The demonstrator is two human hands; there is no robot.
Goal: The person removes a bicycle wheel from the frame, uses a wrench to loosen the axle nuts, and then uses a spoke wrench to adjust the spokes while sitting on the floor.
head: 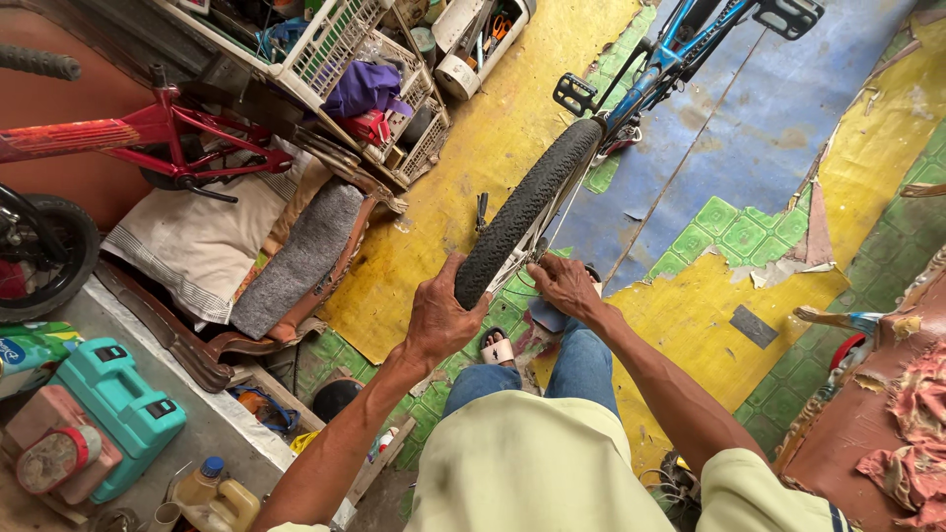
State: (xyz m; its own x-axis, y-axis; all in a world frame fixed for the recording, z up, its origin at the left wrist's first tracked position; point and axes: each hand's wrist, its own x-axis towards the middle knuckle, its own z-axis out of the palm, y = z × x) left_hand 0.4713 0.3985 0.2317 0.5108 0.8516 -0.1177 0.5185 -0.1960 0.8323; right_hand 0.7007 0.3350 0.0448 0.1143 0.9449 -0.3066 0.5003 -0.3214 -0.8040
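Observation:
A blue bicycle [655, 69] stands upside down on the floor, its black knobbly tyre [522, 212] pointing toward me. My left hand [439, 315] grips the near end of the tyre from the left. My right hand [564, 286] rests on the wheel's rim side just to the right, fingers curled on it. My legs in jeans and a sandalled foot [498, 348] sit under the wheel. A pedal [574, 94] sticks out by the frame.
A red bicycle [148, 133] leans at the left above a cushion [197, 241]. White baskets of clutter [379, 89] stand at the top. A teal tool case [118, 409] and bottles [212, 493] sit bottom left. Worn red seating [877, 414] lies right.

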